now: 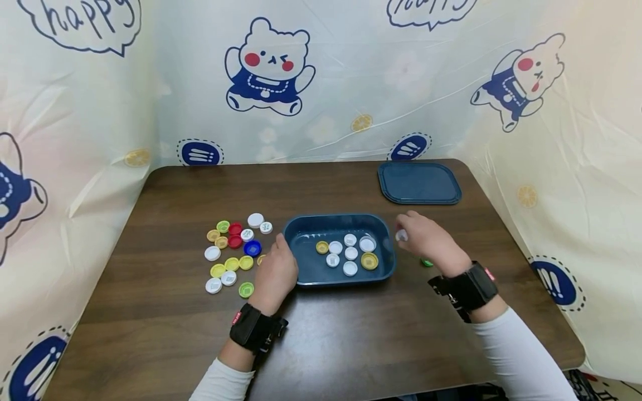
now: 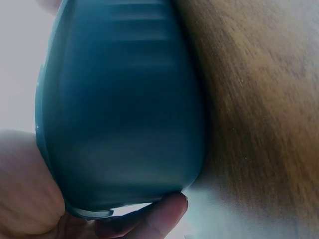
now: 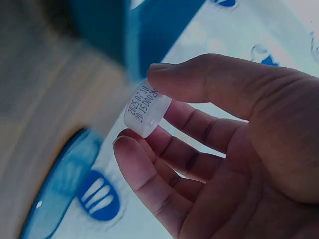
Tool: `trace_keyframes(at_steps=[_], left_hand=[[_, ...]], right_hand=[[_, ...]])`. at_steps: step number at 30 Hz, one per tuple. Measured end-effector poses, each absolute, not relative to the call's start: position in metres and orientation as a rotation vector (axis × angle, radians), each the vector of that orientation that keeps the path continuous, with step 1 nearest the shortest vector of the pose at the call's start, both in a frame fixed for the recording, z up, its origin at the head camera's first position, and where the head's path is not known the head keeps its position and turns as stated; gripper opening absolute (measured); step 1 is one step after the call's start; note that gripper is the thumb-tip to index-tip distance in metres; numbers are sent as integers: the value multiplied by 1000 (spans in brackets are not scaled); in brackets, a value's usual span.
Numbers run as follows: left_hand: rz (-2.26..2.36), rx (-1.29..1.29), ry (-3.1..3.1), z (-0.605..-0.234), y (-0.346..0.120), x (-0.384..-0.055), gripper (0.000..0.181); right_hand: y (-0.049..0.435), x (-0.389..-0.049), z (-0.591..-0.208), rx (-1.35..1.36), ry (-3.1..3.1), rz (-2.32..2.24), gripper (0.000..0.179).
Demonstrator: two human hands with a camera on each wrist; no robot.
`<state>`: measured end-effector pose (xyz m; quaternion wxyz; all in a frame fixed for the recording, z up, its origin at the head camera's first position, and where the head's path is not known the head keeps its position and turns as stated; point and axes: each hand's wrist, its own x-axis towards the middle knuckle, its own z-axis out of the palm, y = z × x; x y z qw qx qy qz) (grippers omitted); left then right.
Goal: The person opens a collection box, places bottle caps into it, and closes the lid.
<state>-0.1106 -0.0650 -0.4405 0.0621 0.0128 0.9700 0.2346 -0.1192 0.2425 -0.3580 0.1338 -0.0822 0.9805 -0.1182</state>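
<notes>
In the head view a dark blue tray (image 1: pixel 346 283) sits mid-table, holding several white bottle caps (image 1: pixel 350 268) and two yellow ones (image 1: pixel 369 260). My left hand (image 1: pixel 276 273) grips the tray's left end; the left wrist view shows fingers against the tray's side wall (image 2: pixel 124 109). To the right of the tray, my right hand (image 1: pixel 430 242) is raised over the table. Between its thumb and fingers it pinches a white bottle cap (image 3: pixel 144 112) with a printed date on its side. A green cap (image 1: pixel 427 262) lies on the table, partly hidden by that hand.
Left of the tray, loose caps are spread out: white (image 1: pixel 213 285), yellow (image 1: pixel 232 263), red (image 1: pixel 234 241), green (image 1: pixel 246 289) and a larger blue one (image 1: pixel 252 248). A flat blue lid or tray (image 1: pixel 420 184) lies at the back right. Printed cloth (image 1: pixel 351 83) hangs around the brown table (image 1: pixel 351 345).
</notes>
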Motion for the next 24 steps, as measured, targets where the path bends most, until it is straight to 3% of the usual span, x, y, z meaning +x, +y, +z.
trace_keyframes(at_steps=[9, 24], left_hand=[[721, 46, 2944, -440, -65, -111, 58], [734, 74, 2937, -441, -67, -111, 58]], right_hand=[[171, -133, -354, -404, 2796, -309, 31], [94, -130, -371, -666, 2703, -271, 27]])
